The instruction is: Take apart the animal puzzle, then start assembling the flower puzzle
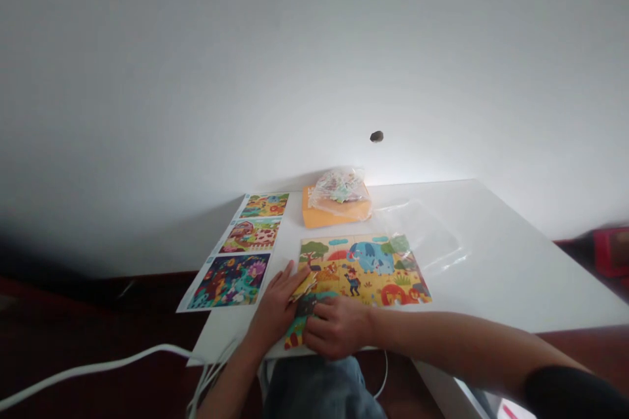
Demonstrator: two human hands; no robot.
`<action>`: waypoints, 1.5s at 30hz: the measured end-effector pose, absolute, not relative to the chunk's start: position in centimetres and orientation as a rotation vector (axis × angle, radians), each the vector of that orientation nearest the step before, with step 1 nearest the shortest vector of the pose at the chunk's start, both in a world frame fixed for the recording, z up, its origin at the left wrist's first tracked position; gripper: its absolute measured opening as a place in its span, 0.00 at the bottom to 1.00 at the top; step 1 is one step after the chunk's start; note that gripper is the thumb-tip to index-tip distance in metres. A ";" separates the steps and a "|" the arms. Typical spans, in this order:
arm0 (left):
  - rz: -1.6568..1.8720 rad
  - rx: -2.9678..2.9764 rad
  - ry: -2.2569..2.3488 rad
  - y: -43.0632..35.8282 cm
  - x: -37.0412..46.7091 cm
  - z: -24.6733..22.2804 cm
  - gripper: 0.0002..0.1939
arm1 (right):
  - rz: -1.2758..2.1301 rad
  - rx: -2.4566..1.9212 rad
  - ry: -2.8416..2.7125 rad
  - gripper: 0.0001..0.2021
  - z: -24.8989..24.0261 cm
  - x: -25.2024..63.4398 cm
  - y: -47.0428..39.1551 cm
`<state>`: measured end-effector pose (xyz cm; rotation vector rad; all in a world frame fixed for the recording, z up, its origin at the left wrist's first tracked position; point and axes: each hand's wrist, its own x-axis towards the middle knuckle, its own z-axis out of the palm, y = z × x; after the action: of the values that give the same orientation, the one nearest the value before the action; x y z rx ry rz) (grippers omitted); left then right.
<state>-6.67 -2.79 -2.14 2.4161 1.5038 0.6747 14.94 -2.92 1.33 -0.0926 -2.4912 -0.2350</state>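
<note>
Judged the step in hand to be filling the lower left of the puzzle (366, 285), which lay flat on the tabletop (506, 262) near its front edge. We noted the left hand (278, 308) at the puzzle's left side, clamped on a few loose pieces (304, 283). Right hand (337, 327) lay over the lower-left corner, fingers curled down; we could not tell whether they gripped a piece. By our reading, the next move called for pressing that corner flush, then taking up one of the pieces for the bottom edge, which ran uneven toward the right.

Tabletop white, pushed up against a pale wall (246, 78) with a dark spot (376, 136) on it. We logged a sheet (250, 236) of three pictures to the left, overhanging the side; behind the puzzle, an orange box (319, 216) with a filled bag (341, 190) on top; clear plastic (425, 236) to the right. White cable (122, 359) at lower left, floor dark red, light dim at left.
</note>
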 end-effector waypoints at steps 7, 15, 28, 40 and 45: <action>0.675 2.487 1.528 -1.7 -7.2 -3.3 0.31 | -0.127 -0.218 -2.467 0.08 0.5 15.0 -2.0; 0.722 2.343 1.551 -2.1 -7.0 -2.6 0.29 | 0.077 0.092 -2.399 0.11 1.4 16.3 -2.0; 1.597 1.623 1.505 4.0 -1.5 -1.0 0.23 | 1.262 -1.012 -1.294 0.12 -0.8 16.6 5.6; 1.404 1.301 1.198 3.9 -1.4 -1.0 0.27 | 0.782 -0.883 -1.705 0.04 0.5 17.0 4.9; 1.239 1.464 1.184 3.7 -1.1 -0.7 0.17 | 0.807 -0.868 -1.700 0.09 0.2 17.2 5.2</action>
<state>-1.14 3.74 -0.72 1.4636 1.1843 1.2387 17.18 5.18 0.20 -0.8679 -1.7000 0.8068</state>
